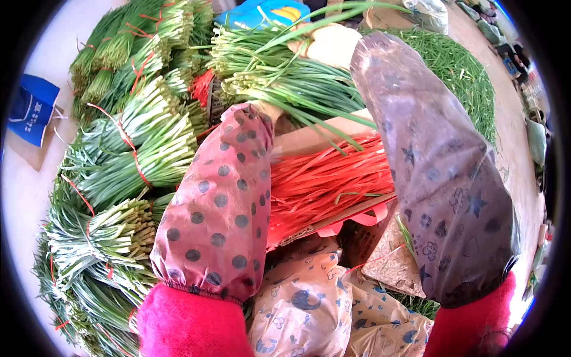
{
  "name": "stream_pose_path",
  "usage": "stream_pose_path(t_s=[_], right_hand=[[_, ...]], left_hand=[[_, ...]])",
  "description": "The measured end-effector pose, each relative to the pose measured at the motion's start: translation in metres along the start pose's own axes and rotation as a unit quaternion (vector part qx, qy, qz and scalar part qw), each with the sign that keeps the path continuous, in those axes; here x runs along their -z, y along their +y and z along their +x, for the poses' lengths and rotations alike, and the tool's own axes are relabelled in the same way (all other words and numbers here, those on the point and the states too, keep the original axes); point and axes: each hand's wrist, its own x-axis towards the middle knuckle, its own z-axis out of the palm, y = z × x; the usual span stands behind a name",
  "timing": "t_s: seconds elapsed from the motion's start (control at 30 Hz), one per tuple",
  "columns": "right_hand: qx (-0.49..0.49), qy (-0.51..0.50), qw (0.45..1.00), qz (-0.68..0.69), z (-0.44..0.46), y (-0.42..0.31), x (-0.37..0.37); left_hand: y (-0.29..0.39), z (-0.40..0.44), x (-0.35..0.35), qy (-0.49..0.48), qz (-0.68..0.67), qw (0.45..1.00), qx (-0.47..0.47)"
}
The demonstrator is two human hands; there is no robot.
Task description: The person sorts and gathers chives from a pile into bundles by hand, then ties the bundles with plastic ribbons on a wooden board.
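Observation:
A loose pile of green garlic chives (285,77) lies in front of me, cut ends to the left. My right hand (330,44), in a pale glove, is closed around some chive stalks at the pile's far side; long leaves cross over it. Only a bit of my left hand (267,112) shows at the pile's near edge, also in a pale glove; its fingers are hidden by the sleeve cover and the chives. Red tie strips (333,181) fill a cardboard box (321,134) between my forearms.
Bundles of chives tied with red strips (137,143) are stacked along the left. Loose green leaves (458,77) heap at the right. A blue bag (35,110) lies at far left, another blue package (262,12) at the back. A patterned apron (303,303) covers my lap.

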Motion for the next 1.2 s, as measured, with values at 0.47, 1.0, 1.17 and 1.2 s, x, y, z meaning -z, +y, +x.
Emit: stream_pose_path(t_s=[0.47, 1.0, 1.17, 1.2], right_hand=[[-0.102, -0.166, 0.981, -0.022, -0.082, 0.052, 0.015], [-0.100, 0.173, 0.980, -0.011, -0.345, 0.133, 0.078], [-0.253, 0.094, 0.960, -0.073, -0.528, 0.098, 0.088], [-0.299, 0.087, 0.947, -0.074, -0.569, 0.086, 0.086]], left_hand=[[0.042, -0.047, 0.025, 0.159, -0.017, 0.987, 0.009], [-0.011, 0.025, -0.030, 0.026, -0.037, 0.998, -0.034], [-0.012, 0.009, 0.004, -0.005, 0.035, 0.999, -0.021], [-0.002, -0.001, 0.017, -0.029, 0.092, 0.995, -0.013]])
